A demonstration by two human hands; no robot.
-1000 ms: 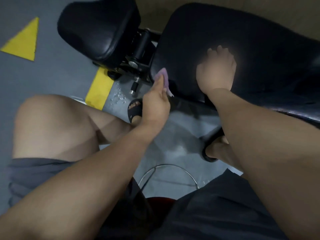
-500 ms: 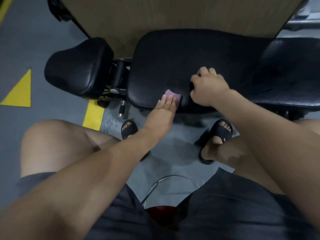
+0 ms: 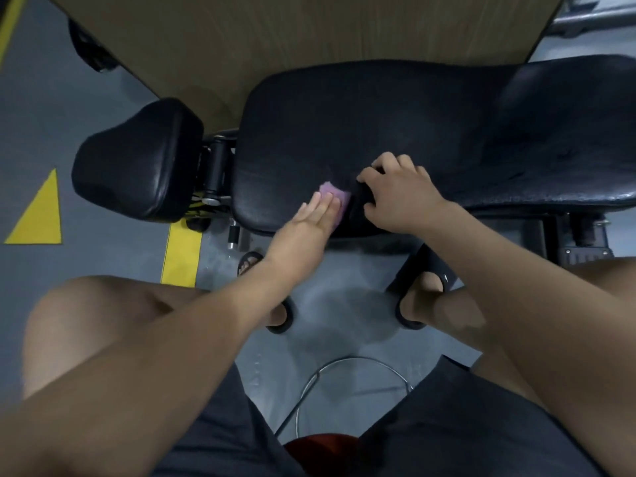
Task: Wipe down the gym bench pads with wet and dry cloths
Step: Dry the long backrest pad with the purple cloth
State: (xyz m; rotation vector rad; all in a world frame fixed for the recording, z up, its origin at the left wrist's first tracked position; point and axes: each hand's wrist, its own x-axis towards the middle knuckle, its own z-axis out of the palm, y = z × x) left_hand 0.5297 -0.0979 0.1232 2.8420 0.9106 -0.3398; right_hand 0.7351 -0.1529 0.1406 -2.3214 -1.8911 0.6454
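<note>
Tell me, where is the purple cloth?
In the head view, the purple cloth lies on the near edge of the big bench pad, partly under the left hand, just left of the right hand.

Black bench pads (image 3: pixel 344 132), purple cloth (image 3: pixel 332 192), grey floor (image 3: pixel 344 304) with yellow markings (image 3: pixel 39 215).

A grey floor (image 3: pixel 51 115) fills the view. A wood panel (image 3: pixel 292 36) lies at twelve o'clock, with a dark foot (image 3: pixel 89 46) by its edge at eleven. A yellow triangle (image 3: pixel 39 215) sits at far nine o'clock, and a yellow stripe (image 3: pixel 180 256) lies nearer the centre. A yellow line (image 3: pixel 8 25) runs along the ten o'clock corner. Grey metal bars (image 3: pixel 592 15) show at one. Black sandals are worn, one at eight (image 3: pixel 249 261) and one at four (image 3: pixel 433 270). At six, a chrome ring (image 3: pixel 354 358) sits above a red seat (image 3: pixel 316 445), between dark shorts (image 3: pixel 464 425).
</note>
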